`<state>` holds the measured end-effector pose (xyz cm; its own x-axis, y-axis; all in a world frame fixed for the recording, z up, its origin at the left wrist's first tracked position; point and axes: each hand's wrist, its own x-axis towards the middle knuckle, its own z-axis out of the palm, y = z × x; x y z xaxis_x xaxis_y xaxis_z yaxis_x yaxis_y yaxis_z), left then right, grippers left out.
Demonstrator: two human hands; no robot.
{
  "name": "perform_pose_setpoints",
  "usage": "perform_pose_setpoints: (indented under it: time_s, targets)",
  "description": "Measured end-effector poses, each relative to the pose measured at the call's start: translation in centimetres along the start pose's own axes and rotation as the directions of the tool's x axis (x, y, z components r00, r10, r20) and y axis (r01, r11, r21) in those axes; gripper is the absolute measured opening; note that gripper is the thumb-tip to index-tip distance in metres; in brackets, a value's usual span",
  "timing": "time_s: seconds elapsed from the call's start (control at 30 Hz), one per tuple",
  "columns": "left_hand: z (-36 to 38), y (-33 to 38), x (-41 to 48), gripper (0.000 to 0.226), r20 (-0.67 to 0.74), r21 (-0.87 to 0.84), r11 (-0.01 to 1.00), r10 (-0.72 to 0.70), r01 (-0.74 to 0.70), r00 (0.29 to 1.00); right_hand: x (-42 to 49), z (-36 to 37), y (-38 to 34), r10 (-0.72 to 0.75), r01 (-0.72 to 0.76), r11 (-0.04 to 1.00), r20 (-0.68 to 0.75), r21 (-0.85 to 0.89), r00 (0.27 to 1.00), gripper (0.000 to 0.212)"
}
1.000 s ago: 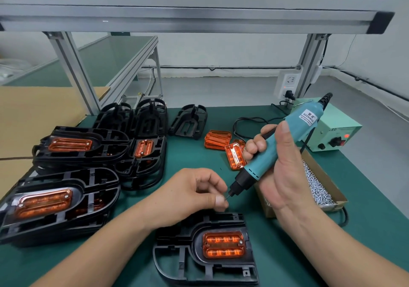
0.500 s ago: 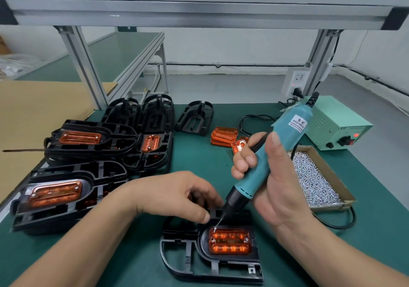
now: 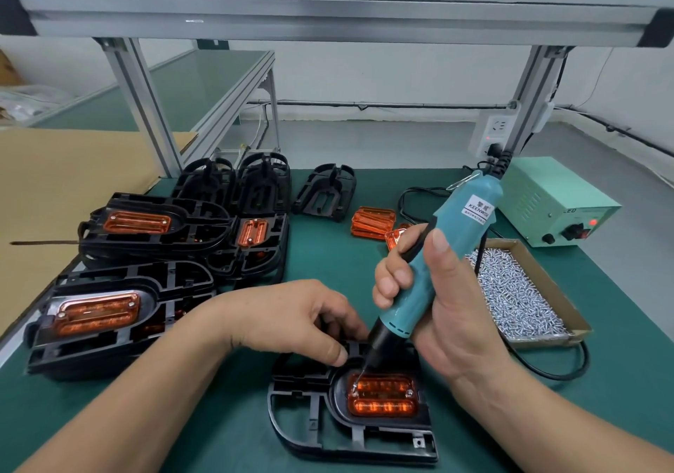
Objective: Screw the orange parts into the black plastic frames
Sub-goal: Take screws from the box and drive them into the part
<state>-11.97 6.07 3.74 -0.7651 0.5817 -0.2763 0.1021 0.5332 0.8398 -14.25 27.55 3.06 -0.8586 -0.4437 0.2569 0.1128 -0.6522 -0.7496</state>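
Observation:
A black plastic frame [image 3: 313, 421] lies on the green mat near the front, with an orange part [image 3: 383, 398] seated in its oval recess. My right hand [image 3: 441, 312] grips a teal electric screwdriver [image 3: 434, 264], tilted, its bit tip on the orange part's upper left corner. My left hand [image 3: 295, 321] rests on the frame's far edge with fingers curled over it. A screw head shows at the orange part's right end.
Stacks of black frames with orange parts [image 3: 109, 312] fill the left side. Empty frames [image 3: 324, 192] and loose orange parts [image 3: 372, 221] lie at the back. A cardboard tray of screws [image 3: 518, 290] and a green power box [image 3: 558, 202] sit on the right, with a black cable.
The screwdriver came down from above the frame until its bit met the orange part's upper left corner. My left hand moved from the bit tip onto the frame's far edge.

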Motion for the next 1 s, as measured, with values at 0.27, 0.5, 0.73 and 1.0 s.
perform_pose_setpoints:
  time_s: [0.27,0.5,0.73,1.0]
  targets:
    - [0.1,0.1,0.0,0.031,-0.006,-0.02,1.0,-0.006,0.006,1.0,-0.3,0.3,-0.1,0.006,-0.005,1.0,0.041,-0.008,0.999,0.048]
    - [0.2,0.8,-0.2,0.03,-0.017,-0.032,0.999,0.009,-0.01,1.0,-0.8,1.1,-0.8,0.005,0.007,0.999,0.226,-0.051,0.974,0.057]
    - [0.4,1.2,-0.1,0.042,-0.012,0.018,1.0,-0.002,0.003,1.0,-0.8,2.5,-0.9,0.063,-0.024,0.99,0.289,-0.136,0.955,0.056]
    - [0.4,1.3,-0.2,0.031,-0.029,0.033,0.999,-0.015,0.016,0.999,-0.4,3.2,-0.8,0.079,-0.049,0.99,0.24,-0.132,0.968,0.059]
